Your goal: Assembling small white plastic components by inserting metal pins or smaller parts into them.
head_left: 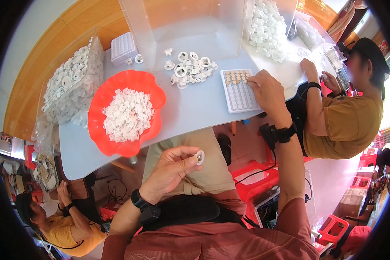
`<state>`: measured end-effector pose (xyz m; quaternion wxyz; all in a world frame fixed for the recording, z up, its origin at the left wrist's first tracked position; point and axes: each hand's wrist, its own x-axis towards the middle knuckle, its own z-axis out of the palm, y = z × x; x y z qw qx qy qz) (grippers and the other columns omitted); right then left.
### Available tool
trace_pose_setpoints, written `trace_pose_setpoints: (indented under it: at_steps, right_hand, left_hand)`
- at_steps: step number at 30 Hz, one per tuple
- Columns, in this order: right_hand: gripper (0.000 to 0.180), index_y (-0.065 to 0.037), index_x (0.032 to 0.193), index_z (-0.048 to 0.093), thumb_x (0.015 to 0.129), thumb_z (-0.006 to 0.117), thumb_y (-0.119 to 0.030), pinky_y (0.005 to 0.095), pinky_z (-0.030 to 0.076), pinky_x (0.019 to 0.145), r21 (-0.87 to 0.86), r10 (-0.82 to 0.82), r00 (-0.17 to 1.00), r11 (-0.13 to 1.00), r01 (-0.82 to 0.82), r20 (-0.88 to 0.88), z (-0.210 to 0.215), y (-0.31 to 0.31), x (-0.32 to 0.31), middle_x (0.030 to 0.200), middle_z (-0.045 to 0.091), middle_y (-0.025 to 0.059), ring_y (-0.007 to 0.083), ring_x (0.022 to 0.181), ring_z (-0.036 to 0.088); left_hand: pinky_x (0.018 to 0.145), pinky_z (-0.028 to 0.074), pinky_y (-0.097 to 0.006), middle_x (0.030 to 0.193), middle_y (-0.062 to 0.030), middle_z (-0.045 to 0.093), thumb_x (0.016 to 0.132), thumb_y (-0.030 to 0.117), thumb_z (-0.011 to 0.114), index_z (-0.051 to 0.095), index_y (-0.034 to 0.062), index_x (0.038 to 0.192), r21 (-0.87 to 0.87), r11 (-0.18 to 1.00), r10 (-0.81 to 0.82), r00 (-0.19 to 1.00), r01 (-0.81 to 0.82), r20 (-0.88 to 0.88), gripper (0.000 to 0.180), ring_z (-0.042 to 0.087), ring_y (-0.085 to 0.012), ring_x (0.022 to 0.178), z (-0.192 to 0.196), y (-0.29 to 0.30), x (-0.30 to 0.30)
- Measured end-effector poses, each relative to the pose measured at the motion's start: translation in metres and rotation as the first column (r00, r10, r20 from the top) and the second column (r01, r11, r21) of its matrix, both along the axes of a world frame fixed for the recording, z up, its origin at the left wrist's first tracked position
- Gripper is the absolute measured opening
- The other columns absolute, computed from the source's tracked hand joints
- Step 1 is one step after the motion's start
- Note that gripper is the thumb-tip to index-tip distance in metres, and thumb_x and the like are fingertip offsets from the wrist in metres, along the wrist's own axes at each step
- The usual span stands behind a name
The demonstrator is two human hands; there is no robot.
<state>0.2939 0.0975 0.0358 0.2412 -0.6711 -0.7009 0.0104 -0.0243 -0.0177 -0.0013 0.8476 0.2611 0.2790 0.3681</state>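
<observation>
Head view looks down on a small white ring (199,157) pinched between the thumb and fingertips of the left hand (173,169), which is closed on it and held up over the lap, short of the table (190,108) edge. A black band sits on that wrist.

Up on the table, the right hand (266,91) rests with its fingers curled down onto the top right corner of a white tray (238,97) full of round pockets; whether anything is between those fingertips cannot be told. The tray's upper rows hold small tan discs (235,76), the lower rows show bare pockets.

Just left of the tray lies a loose heap of white rings (190,69), spilling from the mouth of a clear plastic box (182,26). Further left stands a red bowl (99,108) with a wavy rim, piled with small white parts (126,115). Beside the bowl, at the table's left end, a clear bag (71,86) bulges with more white rings, and a small white block (122,47) sits behind it. Another clear heap of rings (266,30) lies at the far right.

Another person in a tan shirt (346,123) works at the right end of the table, and a third in yellow (69,229) sits lower left.
</observation>
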Motion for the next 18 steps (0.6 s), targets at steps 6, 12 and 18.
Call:
trace_pose_setpoints:
  at_steps: [6, 12, 18]
  right_hand:
    - [0.018, -0.008, 0.096, 0.074, 0.089, 0.063, -0.02, 0.0426, 0.05, 0.078, -0.027, -0.051, 0.997, 0.998, 0.05, -0.061, 0.0, -0.001, 0.001, 0.101, 0.066, 0.0094, 0.0332, 0.09, 0.065]
    - [0.018, -0.007, 0.094, 0.073, 0.091, 0.06, -0.02, 0.0455, 0.05, 0.076, 0.04, -0.006, 0.999, 0.999, 0.007, -0.031, -0.008, 0.0, 0.003, 0.099, 0.064, 0.0119, 0.0364, 0.085, 0.064]
    - [0.016, -0.004, 0.095, 0.065, 0.093, 0.057, -0.018, 0.0473, 0.05, 0.071, 0.171, 0.015, 1.0, 0.985, -0.019, 0.024, -0.007, -0.013, 0.0, 0.095, 0.061, 0.0136, 0.0389, 0.078, 0.063]
  left_hand:
    - [0.089, 0.058, -0.031, 0.11, -0.0094, 0.068, 0.093, 0.004, 0.065, 0.064, -0.0001, 0.118, -0.006, 1.0, 0.001, 1.0, -0.001, 0.002, 0.025, 0.066, -0.0155, 0.098, 0.0, 0.0, 0.002]
    - [0.089, 0.059, -0.033, 0.112, -0.009, 0.068, 0.092, 0.005, 0.066, 0.064, 0.0018, 0.116, 0.011, 1.0, -0.01, 1.0, 0.01, -0.005, 0.024, 0.067, -0.0172, 0.101, -0.004, -0.002, 0.003]
    - [0.088, 0.057, -0.031, 0.11, -0.0091, 0.068, 0.093, 0.004, 0.065, 0.065, 0.0006, 0.118, 0.002, 1.0, -0.007, 1.0, 0.007, 0.012, 0.025, 0.066, -0.0151, 0.098, -0.004, -0.001, 0.004]
